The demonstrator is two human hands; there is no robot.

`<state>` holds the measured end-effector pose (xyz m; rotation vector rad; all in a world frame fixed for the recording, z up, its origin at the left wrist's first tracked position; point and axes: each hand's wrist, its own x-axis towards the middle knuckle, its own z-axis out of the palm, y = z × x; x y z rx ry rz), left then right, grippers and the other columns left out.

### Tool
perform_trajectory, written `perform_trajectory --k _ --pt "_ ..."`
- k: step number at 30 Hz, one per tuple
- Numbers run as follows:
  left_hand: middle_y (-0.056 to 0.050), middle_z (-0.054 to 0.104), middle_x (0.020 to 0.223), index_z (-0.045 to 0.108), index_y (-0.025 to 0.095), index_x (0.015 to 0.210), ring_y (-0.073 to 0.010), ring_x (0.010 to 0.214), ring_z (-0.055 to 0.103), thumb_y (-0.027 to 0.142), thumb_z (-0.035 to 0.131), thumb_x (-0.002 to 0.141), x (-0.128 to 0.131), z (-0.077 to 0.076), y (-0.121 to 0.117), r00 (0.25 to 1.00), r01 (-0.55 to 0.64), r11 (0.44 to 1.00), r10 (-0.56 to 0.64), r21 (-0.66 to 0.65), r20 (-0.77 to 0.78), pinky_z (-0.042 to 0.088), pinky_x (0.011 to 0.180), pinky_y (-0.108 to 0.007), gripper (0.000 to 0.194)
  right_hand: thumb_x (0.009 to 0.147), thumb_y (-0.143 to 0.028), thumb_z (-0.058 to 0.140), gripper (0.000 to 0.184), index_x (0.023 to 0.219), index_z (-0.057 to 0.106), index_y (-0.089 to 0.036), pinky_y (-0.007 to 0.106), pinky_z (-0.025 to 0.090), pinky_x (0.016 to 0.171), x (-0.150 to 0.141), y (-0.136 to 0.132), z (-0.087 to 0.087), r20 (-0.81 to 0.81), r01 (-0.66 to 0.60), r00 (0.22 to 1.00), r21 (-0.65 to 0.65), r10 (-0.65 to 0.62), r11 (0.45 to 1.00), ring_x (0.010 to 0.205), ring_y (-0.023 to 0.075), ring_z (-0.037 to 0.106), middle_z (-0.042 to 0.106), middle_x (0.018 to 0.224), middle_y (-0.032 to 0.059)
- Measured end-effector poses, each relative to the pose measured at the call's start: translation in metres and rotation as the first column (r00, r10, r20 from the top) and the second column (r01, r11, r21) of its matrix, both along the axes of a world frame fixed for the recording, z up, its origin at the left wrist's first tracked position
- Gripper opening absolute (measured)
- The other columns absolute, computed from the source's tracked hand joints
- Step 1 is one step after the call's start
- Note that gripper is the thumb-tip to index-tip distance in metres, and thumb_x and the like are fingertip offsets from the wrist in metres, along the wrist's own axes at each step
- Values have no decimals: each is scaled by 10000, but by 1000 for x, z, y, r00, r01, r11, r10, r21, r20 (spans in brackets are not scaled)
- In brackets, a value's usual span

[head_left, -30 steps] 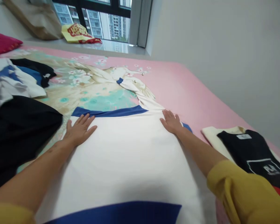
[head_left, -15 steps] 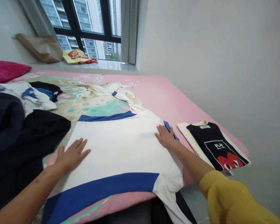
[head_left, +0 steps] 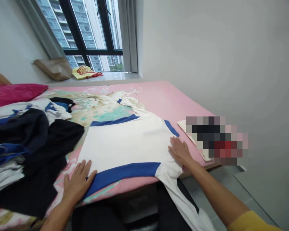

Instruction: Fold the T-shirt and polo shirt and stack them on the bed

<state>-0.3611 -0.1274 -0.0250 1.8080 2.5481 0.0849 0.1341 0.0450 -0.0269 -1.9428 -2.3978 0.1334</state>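
A white shirt with blue bands (head_left: 127, 144) lies spread flat on the pink patterned bedsheet (head_left: 159, 99). My left hand (head_left: 77, 183) lies flat with fingers apart on the shirt's near left corner, by the blue hem band. At the shirt's right edge my right hand (head_left: 181, 151) presses down flat, fingers stretched out. One sleeve of the shirt hangs over the bed's near edge.
A heap of dark and white-blue clothes (head_left: 26, 144) fills the bed's left side. A folded stack with a black top (head_left: 212, 141), partly pixelated, sits on the right. A pink pillow (head_left: 14, 93), a brown bag (head_left: 54, 68) and a yellow bag (head_left: 84, 72) lie by the window.
Both hands have slid along the shirt toward the near edge of the bed. The view has pulled back and risen, showing more of the window and wall.
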Motion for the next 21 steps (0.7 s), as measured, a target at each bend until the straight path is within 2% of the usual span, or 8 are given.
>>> perform_trajectory --k 5,9,11,12,14,16,19,21 --pt "-108 324 1494 345 162 1433 -259 1384 257 481 269 911 -14 1 -48 997 -19 998 23 51 -76 144 1110 -527 616 936 -426 186 591 1456 274 -161 531 132 1124 33 -23 -24 -14 42 999 87 -41 995 1410 226 176 240 1522 72" --pt "-131 379 1461 411 171 1400 -261 1371 294 406 287 929 -7 0 -85 998 -67 989 67 132 4 317 1046 -480 541 898 -493 231 636 1411 363 -140 534 172 1121 50 -60 -35 -194 88 979 119 -64 989 1393 251 233 314 1489 97" --pt "-125 368 1467 447 219 1378 -263 1369 301 391 267 944 6 1 -100 996 -85 983 80 160 37 365 999 -486 500 862 -558 290 670 1388 399 -158 522 197 1123 54 -94 -40 -369 77 929 97 -36 992 1382 266 262 340 1476 105" --pt "-122 354 1475 469 243 1361 -270 1372 294 405 283 943 13 1 -107 998 -66 983 62 171 29 354 1001 -504 486 845 -578 319 679 1379 411 -168 497 236 1120 56 -115 -44 -464 45 886 46 -19 998 1370 267 292 361 1463 111" --pt "-119 327 1489 500 272 1335 -288 1379 274 437 358 920 25 2 -118 1000 18 983 -15 183 -20 277 1042 -554 469 823 -593 366 673 1368 430 -202 436 347 1078 61 -161 -54 -607 -54 793 -144 -45 988 1307 262 405 446 1405 120" --pt "-113 319 1494 505 284 1330 -291 1380 271 425 412 902 32 1 -127 994 93 978 -83 185 -65 207 1070 -577 460 770 -610 460 694 1345 464 -222 414 393 1051 65 -208 -60 -639 -138 765 -286 -82 948 1255 275 468 494 1364 118" --pt "-106 343 1482 482 277 1347 -264 1372 293 351 382 915 32 -2 -133 991 124 972 -110 200 -81 199 1082 -557 449 700 -589 571 647 1229 576 -216 424 362 1074 70 -258 -55 -617 -133 785 -252 -54 958 1250 304 466 518 1341 110" --pt "-100 341 1484 474 277 1351 -264 1378 282 344 369 916 30 -6 -131 992 116 970 -104 213 -67 208 1079 -562 452 764 -562 515 523 1152 615 -227 420 411 1023 71 -267 -37 -626 -77 776 -227 -84 971 1170 296 534 597 1236 99"
